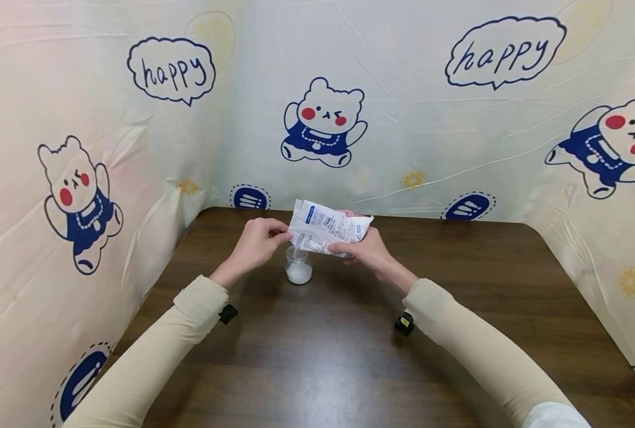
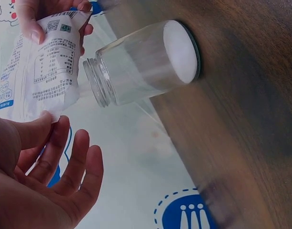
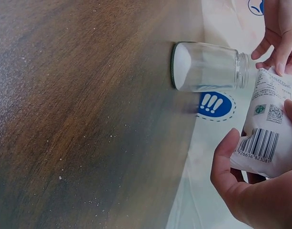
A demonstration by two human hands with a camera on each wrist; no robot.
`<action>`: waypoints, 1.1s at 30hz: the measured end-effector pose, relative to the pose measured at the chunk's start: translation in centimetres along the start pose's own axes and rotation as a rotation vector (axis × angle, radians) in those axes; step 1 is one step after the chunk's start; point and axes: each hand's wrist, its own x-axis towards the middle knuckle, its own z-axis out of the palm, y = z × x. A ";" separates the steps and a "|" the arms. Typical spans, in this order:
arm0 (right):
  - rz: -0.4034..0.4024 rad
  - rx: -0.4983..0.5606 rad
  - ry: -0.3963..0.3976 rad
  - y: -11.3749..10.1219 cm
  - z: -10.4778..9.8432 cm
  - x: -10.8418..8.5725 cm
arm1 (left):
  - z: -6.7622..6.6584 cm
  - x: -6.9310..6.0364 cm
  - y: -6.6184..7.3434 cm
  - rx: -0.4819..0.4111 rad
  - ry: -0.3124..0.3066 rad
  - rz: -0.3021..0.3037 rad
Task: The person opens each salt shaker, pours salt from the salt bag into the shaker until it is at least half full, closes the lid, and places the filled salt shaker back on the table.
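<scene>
Head view, looking down over the dark brown wooden table: the person's left hand and right hand reach in from beige sleeves and hold a white paper-like packet with blue and black print. The left hand pinches its near-left end; the right hand grips the other end, thumb over the front. Just beneath the packet's left end, a small clear glass jar stands upright on the table, with white grainy stuff in its bottom. Behind everything hangs a pale cloth backdrop printed with white bears in navy outfits and the word "happy".

Left wrist view, turned on its side: thumb and forefinger pinch the packet's corner while the other fingers spread loosely away from it. That end sits right by the jar's threaded mouth; I can't tell whether the two touch.

Right wrist view, also turned: the right hand is curled round the packet's barcode end, near a green mark and a square code. Tiny white specks lie scattered over the tabletop.
</scene>
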 end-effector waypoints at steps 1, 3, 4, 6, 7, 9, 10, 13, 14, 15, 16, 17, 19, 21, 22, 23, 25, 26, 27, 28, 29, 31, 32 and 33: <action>-0.001 0.001 0.000 0.0 0.0 0.0 | 0.0 0.0 0.0 0.000 0.000 0.000; -0.004 0.004 0.000 0.0 0.0 0.0 | 0.0 0.0 0.1 0.002 0.000 -0.001; -0.004 0.003 0.000 0.0 0.0 0.0 | 0.0 0.0 0.1 0.002 -0.001 -0.003; -0.003 0.000 -0.001 0.0 -0.1 0.0 | 0.0 0.0 0.1 0.004 0.000 -0.004; -0.002 -0.002 -0.002 0.1 -0.1 0.0 | 0.0 0.0 0.1 0.005 -0.001 -0.003; 0.004 -0.006 -0.001 0.1 -0.1 0.0 | 0.0 0.0 0.2 0.008 0.000 -0.002; 0.006 -0.009 -0.002 0.1 -0.1 0.0 | 0.0 0.0 0.2 0.008 0.002 -0.001; 0.007 -0.010 -0.002 0.1 -0.1 0.0 | 0.0 0.1 0.2 0.012 0.006 0.005; 0.007 -0.010 -0.001 0.1 -0.2 -0.1 | 0.0 0.1 0.2 0.012 0.007 0.006; 0.006 -0.009 -0.001 0.0 -0.2 -0.1 | 0.1 0.1 0.2 0.011 0.007 0.008; 0.005 -0.008 -0.001 0.0 -0.2 0.0 | 0.1 0.2 0.2 0.011 0.006 0.010; 0.004 -0.007 -0.001 0.0 -0.2 -0.1 | 0.1 0.2 0.2 0.010 0.005 0.012; 0.001 -0.001 -0.001 0.0 -0.2 -0.1 | 0.1 0.3 0.2 0.010 0.004 0.016; -0.002 0.004 -0.001 0.0 -0.3 0.0 | 0.1 0.3 0.1 0.011 0.006 0.022; -0.004 0.004 -0.001 0.0 -0.3 0.0 | 0.1 0.3 0.1 0.013 0.008 0.024; -0.006 0.004 -0.001 0.0 -0.3 0.0 | 0.1 0.3 0.1 0.014 0.011 0.027; -0.009 0.000 0.000 -0.1 -0.3 0.0 | 0.1 0.4 0.0 0.015 0.015 0.033; -0.008 -0.003 0.001 -0.1 -0.3 0.0 | 0.1 0.4 0.0 0.015 0.016 0.034; -0.006 -0.007 0.000 -0.1 -0.3 0.0 | 0.1 0.4 0.0 0.015 0.018 0.034; -0.005 -0.010 -0.001 -0.1 -0.3 0.0 | 0.1 0.4 0.0 0.014 0.019 0.033; -0.004 -0.012 -0.001 -0.1 -0.2 0.0 | 0.1 0.3 0.0 0.014 0.019 0.032; -0.001 -0.014 -0.002 -0.2 -0.2 0.0 | 0.1 0.3 0.0 0.013 0.019 0.029; -0.001 -0.013 -0.001 -0.2 -0.2 0.0 | 0.1 0.3 0.0 0.011 0.019 0.028; -0.001 -0.013 -0.002 -0.2 -0.2 0.0 | 0.0 0.3 0.0 0.012 0.019 0.027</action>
